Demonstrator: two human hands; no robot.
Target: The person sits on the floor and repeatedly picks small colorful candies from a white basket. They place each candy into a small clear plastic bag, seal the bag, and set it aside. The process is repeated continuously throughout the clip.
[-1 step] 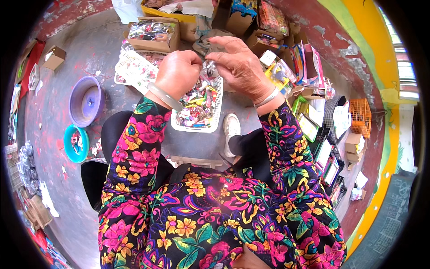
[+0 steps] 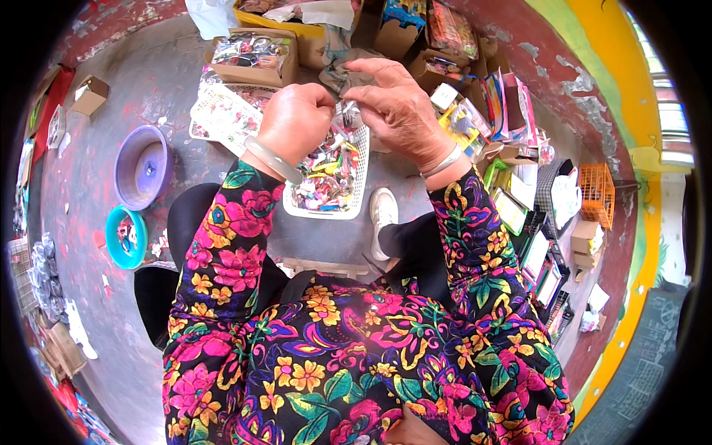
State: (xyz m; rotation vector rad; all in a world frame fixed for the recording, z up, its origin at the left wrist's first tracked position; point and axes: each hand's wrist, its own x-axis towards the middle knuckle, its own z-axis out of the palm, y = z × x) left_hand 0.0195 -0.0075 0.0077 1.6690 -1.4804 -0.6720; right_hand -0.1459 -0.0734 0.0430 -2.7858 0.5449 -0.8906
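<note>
My left hand is closed, its fingers curled in toward my right hand; their tips are hidden, so what they pinch cannot be made out. Facing it, my right hand has its index finger and thumb spread apart, with a gap between them. Just below and between the two hands shows a bit of clear plastic, too small to tell whether it is held. Beneath both hands a white plastic basket is heaped with small, brightly coloured items, some in clear wrap.
Left of the basket lies a white patterned tray, with a cardboard box of packets behind it. A purple basin and a turquoise basin stand on the left floor. Along the right are stacked boxes and an orange crate.
</note>
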